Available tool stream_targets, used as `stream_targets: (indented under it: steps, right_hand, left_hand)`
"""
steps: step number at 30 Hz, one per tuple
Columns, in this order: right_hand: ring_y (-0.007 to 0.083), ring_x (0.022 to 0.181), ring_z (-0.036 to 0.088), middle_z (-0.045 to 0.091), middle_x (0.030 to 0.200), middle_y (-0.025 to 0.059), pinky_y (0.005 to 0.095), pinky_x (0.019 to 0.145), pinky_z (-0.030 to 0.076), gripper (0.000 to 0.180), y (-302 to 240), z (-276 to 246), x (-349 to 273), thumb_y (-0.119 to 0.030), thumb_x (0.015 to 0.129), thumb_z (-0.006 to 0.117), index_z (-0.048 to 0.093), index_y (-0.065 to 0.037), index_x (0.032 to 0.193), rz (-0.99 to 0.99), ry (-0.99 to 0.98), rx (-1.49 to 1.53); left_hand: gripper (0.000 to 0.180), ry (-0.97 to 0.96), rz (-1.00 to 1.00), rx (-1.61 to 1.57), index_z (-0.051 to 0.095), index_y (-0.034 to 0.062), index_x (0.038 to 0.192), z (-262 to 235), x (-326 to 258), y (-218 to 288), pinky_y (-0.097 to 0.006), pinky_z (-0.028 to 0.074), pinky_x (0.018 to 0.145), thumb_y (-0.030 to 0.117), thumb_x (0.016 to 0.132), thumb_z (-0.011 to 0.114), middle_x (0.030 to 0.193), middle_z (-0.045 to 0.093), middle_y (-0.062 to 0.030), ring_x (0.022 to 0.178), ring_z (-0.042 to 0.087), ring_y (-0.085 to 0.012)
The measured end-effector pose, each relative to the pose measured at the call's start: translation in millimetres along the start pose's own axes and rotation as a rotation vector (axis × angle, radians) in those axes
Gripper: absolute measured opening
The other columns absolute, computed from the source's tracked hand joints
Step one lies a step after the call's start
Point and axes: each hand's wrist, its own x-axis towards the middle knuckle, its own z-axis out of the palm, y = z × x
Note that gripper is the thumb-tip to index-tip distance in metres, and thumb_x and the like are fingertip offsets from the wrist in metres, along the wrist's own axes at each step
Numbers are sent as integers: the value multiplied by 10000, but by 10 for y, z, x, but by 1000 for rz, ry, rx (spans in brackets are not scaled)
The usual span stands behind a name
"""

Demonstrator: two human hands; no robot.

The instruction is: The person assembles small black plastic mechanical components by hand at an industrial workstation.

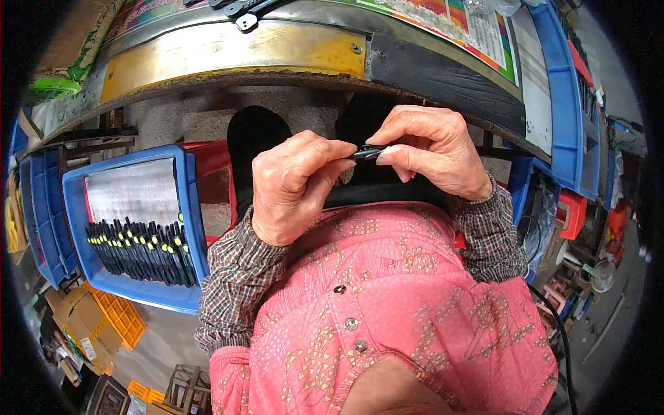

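Observation:
Between my two hands, above my lap, is a small dark part [368,151], black with a shiny metallic bit; its exact kind is too small to tell. My left hand [296,181] pinches its left end between thumb and fingertips. On the other end, my right hand [437,151] closes thumb and forefinger, the other fingers curled. To my left stands a blue crate [188,228] with rows of slim black pieces [142,249] that carry yellow-green dots. A pale sheet [131,190] lies in it beyond them.
Ahead runs a workbench with a worn metal edge [235,55]; black tools [247,19] lie on it. Blue bins [564,104] stand at the right, above a red container [571,214]. A red stool [218,166] is beside my legs. Cardboard [86,321] and an orange crate [119,318] sit at the lower left.

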Motion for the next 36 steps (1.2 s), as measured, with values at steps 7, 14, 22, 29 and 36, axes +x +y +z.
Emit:
stream_targets:
  steps: [7, 14, 22, 29, 36]
  right_hand:
    - [65, 562, 553, 594, 804, 44, 200, 490, 445, 92, 47, -4, -23, 4, 851, 664, 668, 34, 938, -73, 13, -78]
    - [92, 585, 571, 603, 855, 95, 200, 491, 470, 141, 69, -21, -11, 49, 824, 678, 677, 52, 965, -140, -23, -197]
    - [90, 600, 570, 607, 869, 97, 199, 494, 467, 145, 81, 42, -8, 69, 812, 677, 670, 58, 956, -148, 42, -235]
    - [82, 612, 569, 610, 873, 89, 197, 499, 460, 129, 110, 66, 14, 54, 820, 677, 667, 55, 949, -162, 51, -263]
    - [103, 596, 555, 571, 755, 58, 249, 521, 438, 117, 148, 145, 16, -31, 825, 691, 656, 12, 928, -201, 155, -297]
  left_hand:
    - [206, -21, -37, -38, 689, -1, 906, 5, 3, 0, -277, 489, 616, -76, 716, 715, 794, 675, -100, 699, 646, -190]
    - [183, -21, -46, -62, 686, -3, 894, 16, -6, -35, -277, 484, 609, -69, 726, 711, 792, 673, -100, 694, 643, -188]
    - [178, 41, -19, -51, 679, 33, 897, 49, -5, -63, -305, 478, 568, -20, 731, 715, 721, 625, -98, 635, 629, -227]
    - [170, 54, -50, -56, 682, 27, 899, 50, -15, -71, -297, 484, 580, -23, 740, 714, 734, 635, -101, 649, 638, -225]
    - [171, 75, -65, -43, 683, 28, 905, 48, -20, -51, -288, 483, 575, -22, 744, 713, 740, 636, -101, 645, 638, -213]
